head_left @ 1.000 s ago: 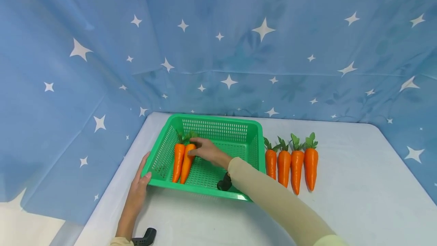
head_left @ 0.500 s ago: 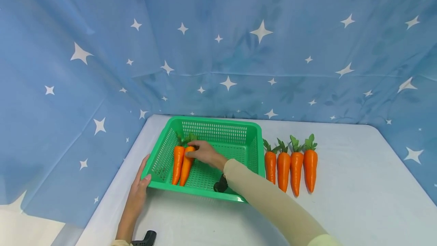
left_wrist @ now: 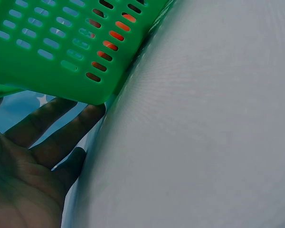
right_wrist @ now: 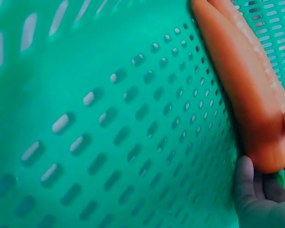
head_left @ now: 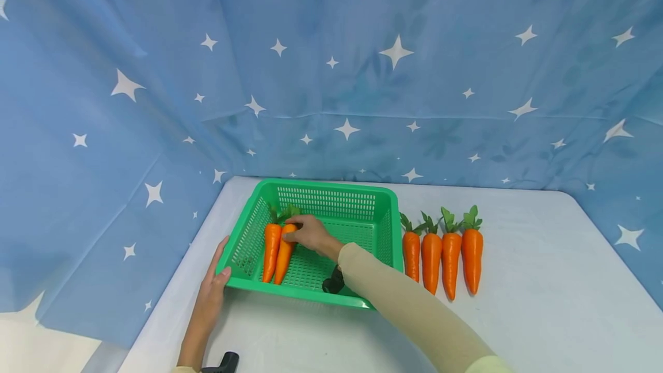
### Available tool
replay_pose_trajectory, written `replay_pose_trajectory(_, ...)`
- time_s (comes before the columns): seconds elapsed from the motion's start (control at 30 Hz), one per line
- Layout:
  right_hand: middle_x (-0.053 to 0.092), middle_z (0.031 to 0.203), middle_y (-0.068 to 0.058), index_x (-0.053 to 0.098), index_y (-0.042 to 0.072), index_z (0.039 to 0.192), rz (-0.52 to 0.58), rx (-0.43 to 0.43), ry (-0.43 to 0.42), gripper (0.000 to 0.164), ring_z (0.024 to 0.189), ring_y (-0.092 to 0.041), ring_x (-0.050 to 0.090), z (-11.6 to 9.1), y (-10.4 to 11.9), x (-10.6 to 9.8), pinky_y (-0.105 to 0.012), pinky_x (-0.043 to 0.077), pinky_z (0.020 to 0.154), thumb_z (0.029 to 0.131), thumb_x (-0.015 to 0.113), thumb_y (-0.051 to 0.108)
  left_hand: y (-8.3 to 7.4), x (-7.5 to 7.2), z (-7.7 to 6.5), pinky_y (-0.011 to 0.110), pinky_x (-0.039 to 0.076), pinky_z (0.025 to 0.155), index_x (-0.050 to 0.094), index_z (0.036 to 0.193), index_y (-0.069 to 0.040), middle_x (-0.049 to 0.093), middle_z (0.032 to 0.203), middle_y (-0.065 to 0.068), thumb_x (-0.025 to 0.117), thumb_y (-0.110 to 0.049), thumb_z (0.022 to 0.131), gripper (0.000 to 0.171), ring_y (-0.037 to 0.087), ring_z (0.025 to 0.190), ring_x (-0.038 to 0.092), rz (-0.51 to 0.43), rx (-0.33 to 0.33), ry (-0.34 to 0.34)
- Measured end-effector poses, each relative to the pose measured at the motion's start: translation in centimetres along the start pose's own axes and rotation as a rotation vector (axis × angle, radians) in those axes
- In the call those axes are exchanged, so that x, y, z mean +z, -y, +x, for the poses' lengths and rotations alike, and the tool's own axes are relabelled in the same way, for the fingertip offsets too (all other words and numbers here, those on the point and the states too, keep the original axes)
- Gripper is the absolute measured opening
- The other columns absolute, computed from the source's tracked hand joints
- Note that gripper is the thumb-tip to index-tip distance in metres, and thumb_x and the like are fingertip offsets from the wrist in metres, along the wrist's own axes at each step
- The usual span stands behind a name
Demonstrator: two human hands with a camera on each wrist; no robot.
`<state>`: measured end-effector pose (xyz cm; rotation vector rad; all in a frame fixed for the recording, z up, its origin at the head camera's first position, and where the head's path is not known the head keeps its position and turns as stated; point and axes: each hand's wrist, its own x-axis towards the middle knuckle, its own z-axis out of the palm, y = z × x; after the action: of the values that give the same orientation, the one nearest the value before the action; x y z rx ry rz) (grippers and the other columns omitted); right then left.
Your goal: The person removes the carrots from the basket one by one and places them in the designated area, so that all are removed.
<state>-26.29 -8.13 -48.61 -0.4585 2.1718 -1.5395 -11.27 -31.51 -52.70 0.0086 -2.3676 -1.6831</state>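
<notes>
A green plastic basket (head_left: 385,189) with slotted walls stands on the white table. Two orange carrots lie side by side along its left end: the left carrot (head_left: 271,249) and the right carrot (head_left: 285,258), leafy tops towards the back. My right hand (head_left: 311,231) reaches inside and pinches the right carrot near its leafy end, thumb and fingers round it in the right wrist view. At the basket's front left corner is my left hand (head_left: 211,292), thumb at the rim. Its nearly straight fingers (left_wrist: 61,137) touch the outside of the basket in the left wrist view.
Several more carrots (head_left: 451,258) with green leaves lie in a row just right of the basket. A blue curtain (head_left: 440,73) with white stars hangs behind and left of the table (head_left: 544,281). Dark devices sit at both wrists.
The head view has tilted slightly, so the scene sits a little lower. My right forearm has shifted slightly left while the hand stays at the carrot's top. My left hand keeps its place.
</notes>
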Motion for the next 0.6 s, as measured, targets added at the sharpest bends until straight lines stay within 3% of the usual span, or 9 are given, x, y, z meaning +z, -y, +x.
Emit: replay_pose_trajectory(0.6,0.064,0.136,-0.02,0.063,-0.003,0.146,0.035,0.031,0.002,0.048,0.112,-0.033,0.067,0.3,0.21,-0.36,-0.043,0.058,0.092,0.099,0.074,0.005,-0.13,-0.08,0.06,0.07,0.012,0.12,0.024,0.173,-0.032,0.018,0.177,0.003,0.039,-0.026,0.113,0.061,0.034,0.161,0.012,-0.011,0.016,0.012)
